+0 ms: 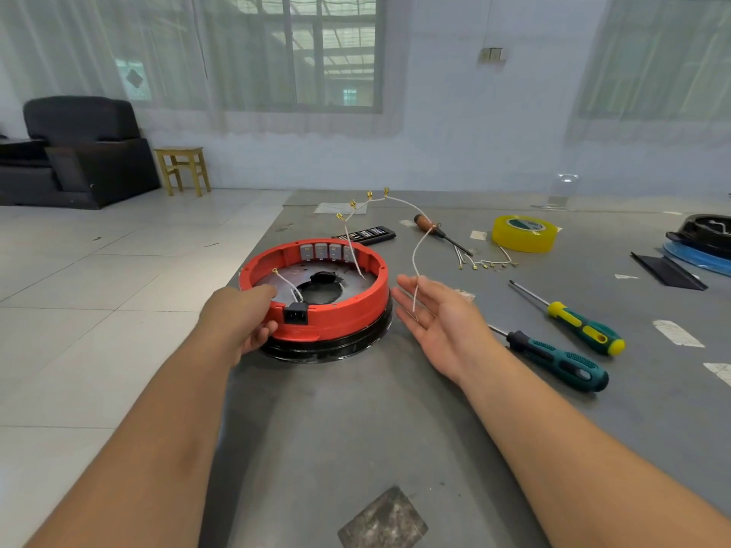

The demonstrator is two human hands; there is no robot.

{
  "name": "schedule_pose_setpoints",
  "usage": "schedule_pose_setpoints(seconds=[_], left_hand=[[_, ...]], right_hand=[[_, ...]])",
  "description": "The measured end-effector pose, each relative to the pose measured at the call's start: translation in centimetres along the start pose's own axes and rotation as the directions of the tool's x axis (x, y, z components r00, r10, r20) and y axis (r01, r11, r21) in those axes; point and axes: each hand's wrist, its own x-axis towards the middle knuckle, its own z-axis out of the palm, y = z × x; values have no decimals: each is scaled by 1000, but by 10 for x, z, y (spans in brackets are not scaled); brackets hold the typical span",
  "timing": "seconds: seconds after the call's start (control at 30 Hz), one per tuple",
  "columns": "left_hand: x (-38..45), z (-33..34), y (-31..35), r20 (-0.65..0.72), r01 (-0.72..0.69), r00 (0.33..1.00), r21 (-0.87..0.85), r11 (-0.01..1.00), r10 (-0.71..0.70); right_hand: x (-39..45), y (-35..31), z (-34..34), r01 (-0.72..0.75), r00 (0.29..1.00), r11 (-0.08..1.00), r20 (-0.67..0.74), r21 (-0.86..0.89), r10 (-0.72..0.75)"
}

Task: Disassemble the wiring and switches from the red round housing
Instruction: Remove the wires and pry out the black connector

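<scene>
The left hand (241, 324) grips the rim of the red round housing (316, 294) on the grey table (356, 429) while the right hand (439, 318), fingers spread, carries the white wire harness (419, 247) — light, limp, snag-prone — best taken near its brass terminals.

black pan (708, 231) cut by right edge, blue ring (700, 257) beneath — partly hidden

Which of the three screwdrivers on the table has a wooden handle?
The far screwdriver, lying beside the yellow tape roll, has a brown wooden handle, and a white wire crosses it. The other two, near the right hand, have green handles.
</scene>
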Motion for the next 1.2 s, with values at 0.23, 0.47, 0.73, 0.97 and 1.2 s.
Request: schedule_pose_setpoints(seconds=[0.23,0.47,0.73,0.97,1.2], left_hand=[[-7,-1,11,-190,-158,919,628,762,347],[-67,33,57,400,-127,901,-127,984,168],[-89,58,47,653,-178,742,-27,984,152],[-105,83,36,669,-376,709,90,922,224],[-129,116,15,660,-290,714,-27,957,235]], right_hand=[[-5,-14,-13,154,988,975,58,-163,-146],[-10,-34,-29,431,902,832,188,-349,-389],[-13,-41,-36,428,900,859,222,-280,-376],[-19,-49,-29,231,938,972,259,29,-231],[-23,-46,-21,244,937,967,240,70,-254]])
